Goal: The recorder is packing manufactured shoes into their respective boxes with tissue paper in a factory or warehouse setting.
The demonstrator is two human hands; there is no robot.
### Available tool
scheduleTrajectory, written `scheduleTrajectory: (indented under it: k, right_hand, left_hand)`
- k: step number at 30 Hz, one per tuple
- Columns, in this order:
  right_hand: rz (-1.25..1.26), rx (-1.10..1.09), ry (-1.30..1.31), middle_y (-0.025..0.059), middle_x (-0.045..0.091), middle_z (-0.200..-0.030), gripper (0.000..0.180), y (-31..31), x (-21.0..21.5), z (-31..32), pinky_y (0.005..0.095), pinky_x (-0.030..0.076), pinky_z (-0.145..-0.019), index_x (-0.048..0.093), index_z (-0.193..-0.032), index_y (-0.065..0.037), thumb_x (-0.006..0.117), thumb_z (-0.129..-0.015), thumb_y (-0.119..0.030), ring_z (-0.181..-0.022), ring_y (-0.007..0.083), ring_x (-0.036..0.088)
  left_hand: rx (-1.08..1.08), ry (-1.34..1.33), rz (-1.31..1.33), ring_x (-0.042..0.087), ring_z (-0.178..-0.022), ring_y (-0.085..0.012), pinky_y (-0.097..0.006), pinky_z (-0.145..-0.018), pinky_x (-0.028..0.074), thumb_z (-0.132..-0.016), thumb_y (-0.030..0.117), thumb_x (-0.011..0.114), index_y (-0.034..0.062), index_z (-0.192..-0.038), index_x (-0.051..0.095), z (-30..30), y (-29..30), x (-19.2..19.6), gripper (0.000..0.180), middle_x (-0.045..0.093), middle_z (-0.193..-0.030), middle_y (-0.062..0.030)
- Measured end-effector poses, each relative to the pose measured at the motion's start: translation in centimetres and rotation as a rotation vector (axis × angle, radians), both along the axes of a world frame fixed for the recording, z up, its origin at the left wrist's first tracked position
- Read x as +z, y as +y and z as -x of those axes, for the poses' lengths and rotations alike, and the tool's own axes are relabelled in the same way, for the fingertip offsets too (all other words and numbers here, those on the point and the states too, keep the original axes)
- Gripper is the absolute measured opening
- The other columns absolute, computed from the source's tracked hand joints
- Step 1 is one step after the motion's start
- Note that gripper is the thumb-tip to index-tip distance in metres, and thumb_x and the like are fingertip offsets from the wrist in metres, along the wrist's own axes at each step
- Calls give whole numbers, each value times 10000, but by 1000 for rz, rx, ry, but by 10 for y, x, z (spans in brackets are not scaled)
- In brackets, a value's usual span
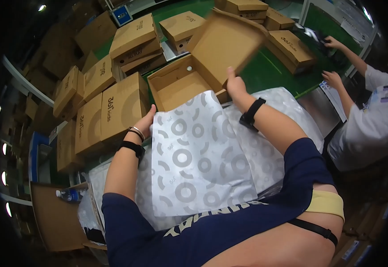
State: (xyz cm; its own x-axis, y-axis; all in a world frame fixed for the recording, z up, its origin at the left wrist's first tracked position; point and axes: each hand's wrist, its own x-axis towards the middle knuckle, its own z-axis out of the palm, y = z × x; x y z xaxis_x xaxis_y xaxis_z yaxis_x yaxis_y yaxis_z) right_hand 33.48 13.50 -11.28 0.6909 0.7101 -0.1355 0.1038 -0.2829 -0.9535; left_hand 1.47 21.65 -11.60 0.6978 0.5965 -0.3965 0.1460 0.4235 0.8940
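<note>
An open brown cardboard box (176,86) lies in front of me with its lid (225,42) raised. My right hand (235,83) grips the lid's lower edge. My left hand (146,122) holds the left edge of a white tissue sheet with grey ring patterns (194,155), which hangs from the box's front toward my chest. More of the same paper (283,104) lies stacked beneath and to the right.
Closed brown boxes (118,107) are stacked at left and behind. More boxes (289,46) sit on a green surface at back right. Another person in a white shirt (367,124) works at right, hands near dark items. A water bottle (71,194) lies lower left.
</note>
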Motion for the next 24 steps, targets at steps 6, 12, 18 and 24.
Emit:
scheduleTrajectory:
  k: [6,12,18,24]
  right_hand:
    - [21,162,493,129,473,-995,516,-53,-6,20,331,454,-613,363,-1174,-58,402,-866,-470,-744,209,523]
    - [369,879,312,159,541,-987,878,-182,38,33,289,488,-639,112,-1343,0,624,-761,-413,-804,209,560]
    - [94,931,401,170,394,-1250,864,-209,43,84,306,304,-974,176,-1308,46,701,-686,-242,-1153,225,388]
    - [-199,809,563,141,527,-1117,610,-122,82,71,297,422,-869,366,-1205,60,661,-712,-145,-991,211,536]
  left_hand:
    - [252,-11,92,533,-974,-222,-337,-819,443,-823,634,305,27,-1177,472,48,-16,-7,723,539,-1105,-145]
    - [275,70,-410,238,-1256,-253,-330,-1002,248,-644,94,691,44,-1367,81,42,-181,42,947,202,-1366,-201]
    - [343,-84,-159,373,-1164,-244,-310,-953,333,-678,34,583,78,-1379,34,34,-231,52,891,301,-1311,-177]
    - [301,-355,-154,441,-1109,-267,-355,-897,411,-712,82,512,88,-1376,60,12,-126,83,804,341,-1286,-170]
